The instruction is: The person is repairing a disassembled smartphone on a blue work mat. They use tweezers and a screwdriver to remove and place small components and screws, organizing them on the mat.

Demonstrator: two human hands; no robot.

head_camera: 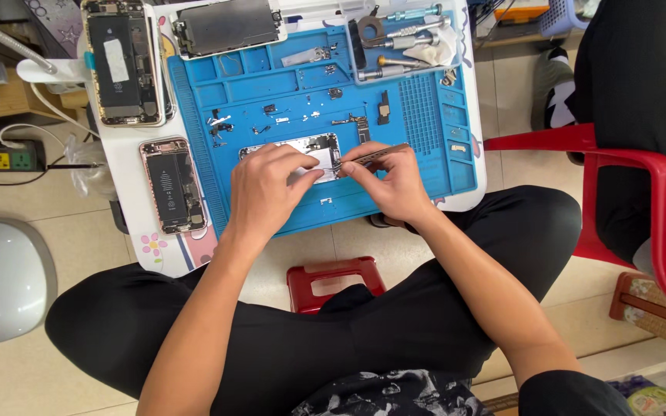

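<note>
Opened phone chassis (314, 146), flat on blue mat, partly hidden, slim metal tweezers (371, 156) angled over its right end

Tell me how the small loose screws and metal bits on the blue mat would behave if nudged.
The loose bits look tiny, so probably very light and easily scattered. The blue mat looks rubbery with ridges, which likely keeps them from sliding. They seem too small for bare fingers; the right hand holds tweezers.
</note>
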